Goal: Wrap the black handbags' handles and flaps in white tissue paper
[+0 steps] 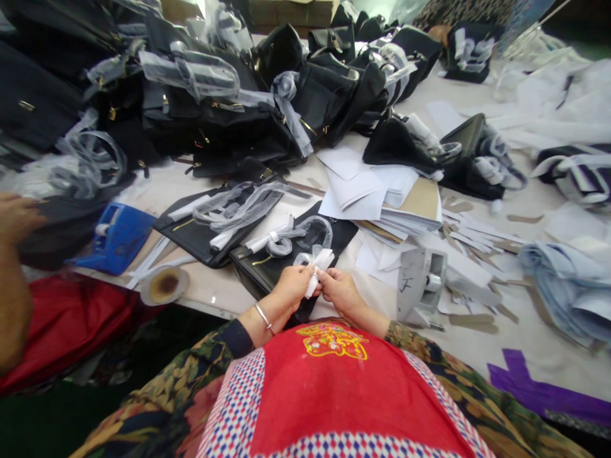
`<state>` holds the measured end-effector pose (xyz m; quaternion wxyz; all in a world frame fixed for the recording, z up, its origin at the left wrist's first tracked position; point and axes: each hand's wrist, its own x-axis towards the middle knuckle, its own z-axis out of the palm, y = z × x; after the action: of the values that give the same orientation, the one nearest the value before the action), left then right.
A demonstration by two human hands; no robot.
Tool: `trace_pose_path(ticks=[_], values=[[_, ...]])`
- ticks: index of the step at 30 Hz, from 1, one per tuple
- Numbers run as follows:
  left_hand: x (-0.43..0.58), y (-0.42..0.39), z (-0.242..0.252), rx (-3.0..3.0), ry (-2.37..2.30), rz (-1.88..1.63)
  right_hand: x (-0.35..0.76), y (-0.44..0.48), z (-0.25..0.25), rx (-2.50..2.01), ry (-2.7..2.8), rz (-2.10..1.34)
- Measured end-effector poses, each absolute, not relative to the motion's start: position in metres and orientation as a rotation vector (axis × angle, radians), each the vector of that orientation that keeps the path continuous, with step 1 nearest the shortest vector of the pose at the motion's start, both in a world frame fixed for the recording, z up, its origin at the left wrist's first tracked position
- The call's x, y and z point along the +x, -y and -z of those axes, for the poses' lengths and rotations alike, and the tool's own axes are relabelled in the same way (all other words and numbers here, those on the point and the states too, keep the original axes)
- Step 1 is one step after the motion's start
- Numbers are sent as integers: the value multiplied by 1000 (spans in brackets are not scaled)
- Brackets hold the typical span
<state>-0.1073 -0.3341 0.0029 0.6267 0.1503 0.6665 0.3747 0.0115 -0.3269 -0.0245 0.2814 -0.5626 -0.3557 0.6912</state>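
Note:
My left hand (294, 282) and my right hand (339, 287) meet close in front of me, fingers pinched on a white wrapping (321, 263) at the near end of a bag handle. The handle, covered in clear plastic, loops over a black handbag (267, 273) that lies at the table's near edge. A second white-wrapped handle end (270, 242) rests on the same bag. Just left of it lies another black handbag (191, 236) with plastic-covered handles. What is under my fingertips is partly hidden.
A heap of black bags (229, 121) fills the back left. White sheets and card (377, 191) are stacked beyond my hands. A grey tape dispenser (420, 286) stands right, a blue one (117, 235) left beside a tape roll (164, 284). Another person's arm (12, 280) reaches in at left.

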Motion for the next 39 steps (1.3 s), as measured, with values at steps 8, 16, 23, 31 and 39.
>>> trace_pose_path(ticks=[8,16,23,31,39], values=[[-105,333,-13,375,-1626,-819,36,315,15,-1646,1164,-1566],[-104,333,-18,439,-1656,-814,35,277,-2,-1728,822,-1962],[-105,333,-17,402,-1660,-805,27,266,-1,-1694,898,-1995],[-105,331,-9,315,-1553,-890,31,317,12,-1501,884,-2105],[-109,329,-7,293,-1556,-817,49,322,11,-1489,1008,-1964]])
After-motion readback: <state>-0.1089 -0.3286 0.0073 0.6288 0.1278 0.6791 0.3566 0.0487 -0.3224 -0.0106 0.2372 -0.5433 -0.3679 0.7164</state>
